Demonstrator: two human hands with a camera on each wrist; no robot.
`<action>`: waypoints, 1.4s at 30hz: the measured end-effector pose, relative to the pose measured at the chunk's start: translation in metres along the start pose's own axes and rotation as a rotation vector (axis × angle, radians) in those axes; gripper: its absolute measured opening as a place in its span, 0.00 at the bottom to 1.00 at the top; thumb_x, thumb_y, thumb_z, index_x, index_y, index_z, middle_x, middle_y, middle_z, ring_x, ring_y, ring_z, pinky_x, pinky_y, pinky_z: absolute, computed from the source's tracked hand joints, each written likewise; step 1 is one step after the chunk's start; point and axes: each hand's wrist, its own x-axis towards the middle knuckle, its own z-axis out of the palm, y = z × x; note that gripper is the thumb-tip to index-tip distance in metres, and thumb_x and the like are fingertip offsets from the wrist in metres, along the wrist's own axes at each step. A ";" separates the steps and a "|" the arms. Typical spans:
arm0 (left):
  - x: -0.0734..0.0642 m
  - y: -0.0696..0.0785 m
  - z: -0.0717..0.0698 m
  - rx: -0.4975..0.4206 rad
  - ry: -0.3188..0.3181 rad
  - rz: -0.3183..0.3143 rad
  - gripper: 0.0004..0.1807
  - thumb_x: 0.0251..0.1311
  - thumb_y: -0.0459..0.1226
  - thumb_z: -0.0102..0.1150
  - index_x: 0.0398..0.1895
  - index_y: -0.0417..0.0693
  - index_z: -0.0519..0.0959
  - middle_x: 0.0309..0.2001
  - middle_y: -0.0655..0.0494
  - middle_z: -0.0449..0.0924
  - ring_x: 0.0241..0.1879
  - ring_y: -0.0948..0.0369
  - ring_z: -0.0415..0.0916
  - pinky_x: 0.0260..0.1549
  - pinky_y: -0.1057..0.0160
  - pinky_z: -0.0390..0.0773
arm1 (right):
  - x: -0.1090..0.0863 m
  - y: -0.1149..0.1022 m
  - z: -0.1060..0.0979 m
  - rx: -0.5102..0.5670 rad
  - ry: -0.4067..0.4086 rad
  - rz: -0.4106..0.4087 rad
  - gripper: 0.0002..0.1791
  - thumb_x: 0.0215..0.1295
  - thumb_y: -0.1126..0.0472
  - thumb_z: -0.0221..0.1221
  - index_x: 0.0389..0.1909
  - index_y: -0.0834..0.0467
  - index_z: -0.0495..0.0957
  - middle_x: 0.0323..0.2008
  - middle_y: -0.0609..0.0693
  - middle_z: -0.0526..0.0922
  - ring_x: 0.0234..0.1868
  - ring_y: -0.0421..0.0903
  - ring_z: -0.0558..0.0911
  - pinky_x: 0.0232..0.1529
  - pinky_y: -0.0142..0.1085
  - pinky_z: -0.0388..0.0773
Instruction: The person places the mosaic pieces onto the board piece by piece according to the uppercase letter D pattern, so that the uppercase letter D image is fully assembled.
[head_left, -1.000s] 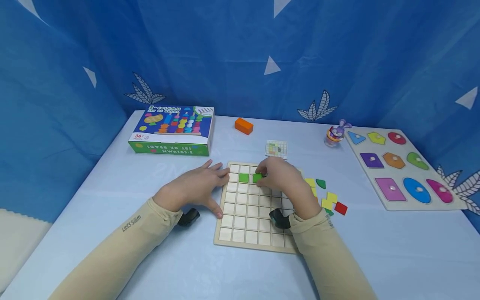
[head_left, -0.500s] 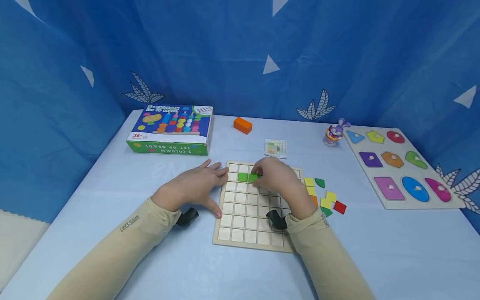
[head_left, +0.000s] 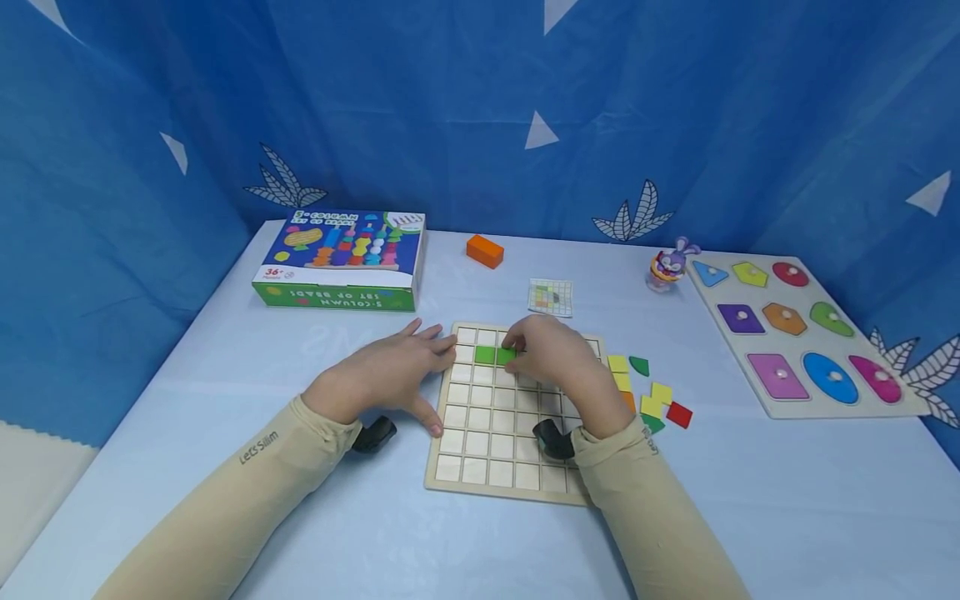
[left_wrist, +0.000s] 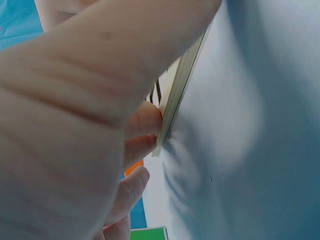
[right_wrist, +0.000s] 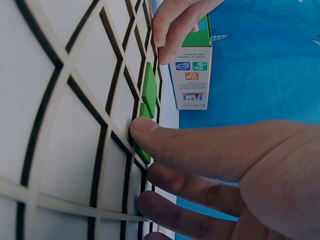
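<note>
A wooden grid board (head_left: pixel 480 425) lies flat on the table, with two green square tiles side by side in its second row from the top. My right hand (head_left: pixel 555 354) pinches the right-hand green tile (head_left: pixel 505 357) at its cell; in the right wrist view the thumb (right_wrist: pixel 155 134) covers part of it. The left-hand green tile (head_left: pixel 485 355) sits in the neighbouring cell. My left hand (head_left: pixel 390 371) is spread along the board's left edge, fingertips and thumb touching the rim, as the left wrist view also shows at the board's side (left_wrist: pixel 175 97).
Loose yellow tiles (head_left: pixel 651 406), a red tile (head_left: pixel 679 415) and green pieces lie right of the board. Behind it are a printed pattern card (head_left: pixel 551 297), an orange block (head_left: pixel 485 251), a bead-set box (head_left: pixel 337 260) and a rabbit figure (head_left: pixel 667 267). A shape puzzle (head_left: pixel 802 333) lies far right.
The green tile in my right hand has shifted left, from apart to right beside the other green tile. My left hand stays at the board's edge. Little differs over the last half second.
</note>
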 end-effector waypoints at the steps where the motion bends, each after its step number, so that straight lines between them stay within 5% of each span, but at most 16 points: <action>1: 0.000 0.000 0.000 0.001 -0.003 -0.004 0.64 0.34 0.69 0.72 0.74 0.42 0.67 0.76 0.44 0.58 0.77 0.44 0.46 0.76 0.47 0.37 | 0.000 0.001 0.000 0.003 -0.004 -0.001 0.18 0.60 0.61 0.72 0.51 0.58 0.86 0.45 0.52 0.84 0.46 0.49 0.81 0.48 0.44 0.81; 12: 0.001 0.000 0.001 0.009 -0.013 -0.020 0.64 0.35 0.68 0.73 0.74 0.42 0.66 0.76 0.45 0.57 0.77 0.45 0.45 0.76 0.48 0.36 | -0.005 0.017 -0.020 0.047 -0.056 0.011 0.23 0.60 0.59 0.72 0.56 0.58 0.83 0.46 0.53 0.84 0.47 0.52 0.80 0.49 0.47 0.81; 30: -0.001 0.000 0.000 0.024 -0.016 -0.014 0.64 0.35 0.69 0.72 0.74 0.42 0.66 0.76 0.44 0.57 0.77 0.44 0.45 0.76 0.47 0.36 | -0.032 0.075 -0.066 0.139 -0.116 0.165 0.27 0.63 0.56 0.69 0.62 0.60 0.79 0.56 0.61 0.80 0.55 0.60 0.76 0.55 0.57 0.77; 42: -0.001 0.000 0.000 0.002 -0.013 -0.006 0.63 0.36 0.68 0.74 0.74 0.42 0.66 0.76 0.44 0.57 0.77 0.44 0.45 0.76 0.47 0.35 | -0.048 0.115 -0.074 0.173 -0.145 0.277 0.28 0.60 0.57 0.71 0.61 0.61 0.80 0.54 0.62 0.79 0.58 0.64 0.71 0.55 0.61 0.74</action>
